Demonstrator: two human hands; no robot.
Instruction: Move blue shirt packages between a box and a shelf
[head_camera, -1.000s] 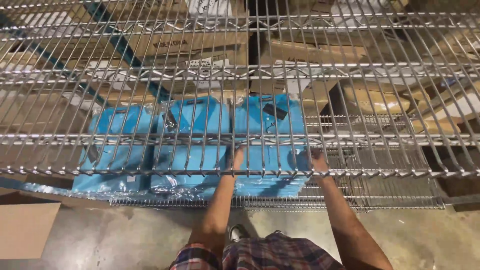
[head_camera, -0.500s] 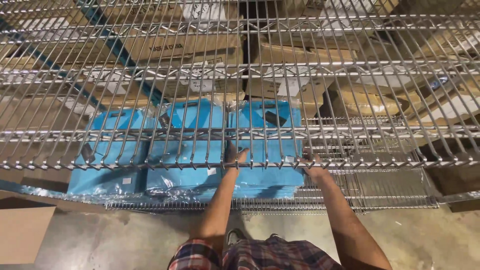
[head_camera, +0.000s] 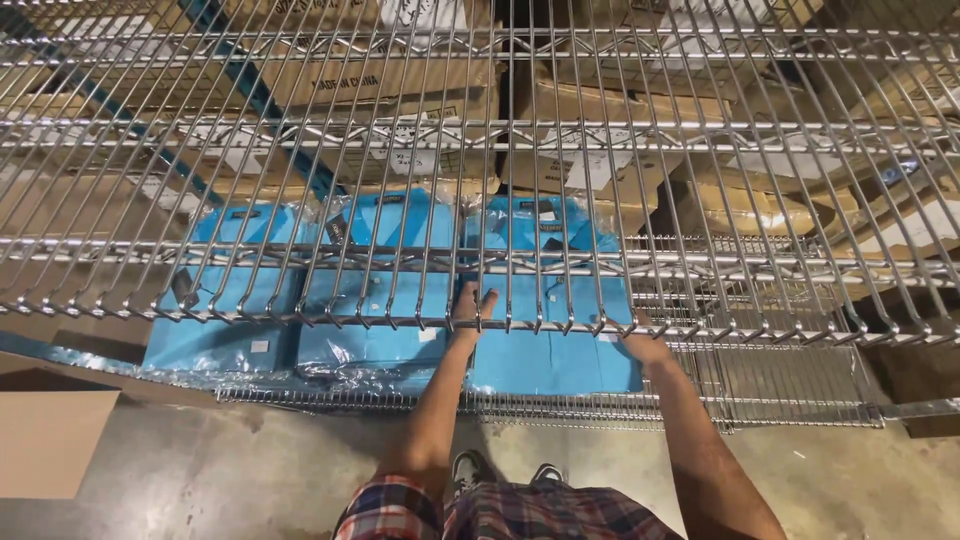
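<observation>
Three flat packs of folded blue shirts in clear plastic lie side by side on a low wire shelf, seen through the wire shelves above. My left hand (head_camera: 472, 308) lies flat with fingers spread on the near left part of the right-hand pack (head_camera: 550, 360). My right hand (head_camera: 641, 347) is at that pack's near right corner, with its fingers hidden behind the front rim of the upper wire shelf (head_camera: 300, 318). The middle pack (head_camera: 375, 345) and the left pack (head_camera: 215, 340) are touched by neither hand.
Cardboard boxes (head_camera: 380, 85) fill the space behind and to the right of the shirts. The low shelf's bare wire (head_camera: 790, 385) stretches right of the packs. A flat cardboard piece (head_camera: 50, 440) lies on the concrete floor (head_camera: 250, 480) at left. My shoes (head_camera: 470, 468) show below.
The right-hand pack now lies flatter and lined up with the other two. Both hands have stayed on its near edge, the left fingers spreading a little.
</observation>
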